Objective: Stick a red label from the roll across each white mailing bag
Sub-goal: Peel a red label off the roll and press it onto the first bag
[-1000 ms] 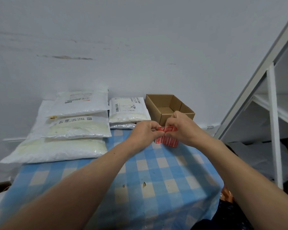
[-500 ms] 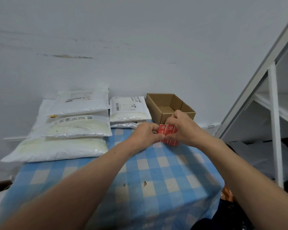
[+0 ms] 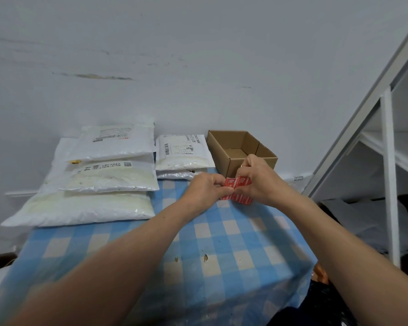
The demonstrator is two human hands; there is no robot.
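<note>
Both hands, left hand [image 3: 206, 187] and right hand [image 3: 257, 182], are pinching the red label roll [image 3: 236, 190] over the worktop [image 3: 222, 243], well apart from the white mailing bags [image 3: 111, 175], so a peeled label could easily curl and stick to itself.

Tablecloth [image 3: 233, 243]: blue-and-white check, covers the table top and hangs over its near edge. Two small tears [image 3: 205, 257] towards the front.
Cardboard box [image 3: 224, 147]: brown, shallow, open-topped, at the cloth's far right corner, near the wall.
Wall [image 3: 198, 55]: white, scuffed, with a brownish streak [image 3: 99, 76] at upper left.
Shelving [image 3: 389, 161]: white frame at the right, one upright post, pale shelf boards behind.
</note>
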